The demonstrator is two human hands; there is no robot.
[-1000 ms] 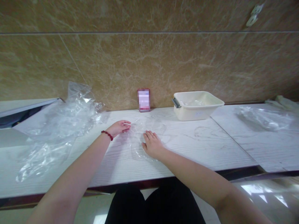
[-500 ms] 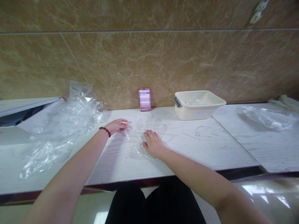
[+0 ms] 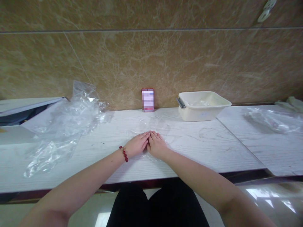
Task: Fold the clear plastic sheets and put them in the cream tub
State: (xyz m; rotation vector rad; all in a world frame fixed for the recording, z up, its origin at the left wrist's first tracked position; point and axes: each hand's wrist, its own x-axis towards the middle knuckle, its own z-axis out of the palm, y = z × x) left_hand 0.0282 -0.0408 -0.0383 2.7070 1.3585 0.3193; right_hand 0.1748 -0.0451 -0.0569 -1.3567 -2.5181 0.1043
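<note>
A clear plastic bag [image 3: 153,125] lies flat on the pale wood-grain tabletop [image 3: 196,151] in front of me. Palm down, my left hand [image 3: 136,144] rests on it with the fingers stretched out. Right beside it, my right hand [image 3: 156,145] presses on the same bag, also flat with straight fingers. The fingertips of both hands meet near the middle of the bag. Much of the bag is hidden under the hands, and its clear film is hard to trace against the table. A red bead bracelet [image 3: 124,154] circles my left wrist.
A phone [image 3: 148,100] leans upright against the marbled wall. Right of it stands a cream plastic bin [image 3: 203,114] with clear plastic inside. A pile of clear plastic bags [image 3: 71,123] lies left, by an open box [image 3: 42,115]. More clear plastic [image 3: 276,121] lies far right.
My left hand has moved right and toward me, from the bag's left edge to beside my right hand. My right hand stays nearly in place on the bag.
</note>
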